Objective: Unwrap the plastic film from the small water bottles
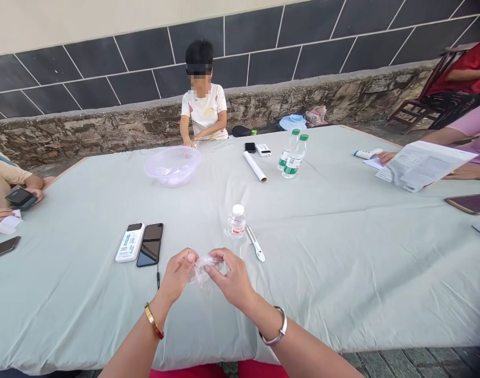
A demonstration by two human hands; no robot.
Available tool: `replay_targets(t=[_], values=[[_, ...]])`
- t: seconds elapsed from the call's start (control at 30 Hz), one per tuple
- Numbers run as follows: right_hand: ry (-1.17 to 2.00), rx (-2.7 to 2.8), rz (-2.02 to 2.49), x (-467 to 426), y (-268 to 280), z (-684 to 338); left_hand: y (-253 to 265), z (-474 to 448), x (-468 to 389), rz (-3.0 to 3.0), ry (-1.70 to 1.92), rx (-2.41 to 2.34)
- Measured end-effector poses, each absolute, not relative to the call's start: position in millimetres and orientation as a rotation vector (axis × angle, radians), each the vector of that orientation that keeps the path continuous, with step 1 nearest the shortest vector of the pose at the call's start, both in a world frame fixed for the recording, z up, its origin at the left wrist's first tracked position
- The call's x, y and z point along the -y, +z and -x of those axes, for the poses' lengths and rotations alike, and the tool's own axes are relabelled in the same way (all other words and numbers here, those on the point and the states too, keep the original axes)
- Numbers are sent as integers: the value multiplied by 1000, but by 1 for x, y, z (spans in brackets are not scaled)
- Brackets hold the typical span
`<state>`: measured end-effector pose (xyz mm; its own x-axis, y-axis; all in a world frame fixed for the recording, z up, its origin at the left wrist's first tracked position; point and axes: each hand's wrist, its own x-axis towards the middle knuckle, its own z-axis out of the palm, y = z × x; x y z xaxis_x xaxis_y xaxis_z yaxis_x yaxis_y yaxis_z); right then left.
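Grey tablecloth (pixel 342 252); both hands (pixel 206 275) pinching crumpled clear plastic film (pixel 201 269); small bottle (pixel 236 220) nearby, red label unreadable.

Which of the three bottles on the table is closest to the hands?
The small white-capped bottle, standing beside the pen. The two green-capped bottles stand together much farther off.

Outdoor yard workspace. Rough stone footing (pixel 106 126) below a dark tiled wall (pixel 302 37). Shared cloth-covered desk (pixel 342 236); wooden chair (pixel 424 100) off its far right corner.
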<state>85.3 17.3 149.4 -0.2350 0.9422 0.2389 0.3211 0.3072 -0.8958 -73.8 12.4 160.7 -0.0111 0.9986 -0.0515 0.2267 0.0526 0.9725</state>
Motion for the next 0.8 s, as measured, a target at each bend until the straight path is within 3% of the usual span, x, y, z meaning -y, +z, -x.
replay_targets(t=[0.27,0.53,0.8], values=[[1007,1539,1115,-26,131,-65,161,42,-27,-499,1457,-1164],[813,1677,1117,-41,123,-100,143,40,-28,-426,1349,-1117],[668,1531,1755,-97,72,-164,150,84,-83,-294,1558,-1348]])
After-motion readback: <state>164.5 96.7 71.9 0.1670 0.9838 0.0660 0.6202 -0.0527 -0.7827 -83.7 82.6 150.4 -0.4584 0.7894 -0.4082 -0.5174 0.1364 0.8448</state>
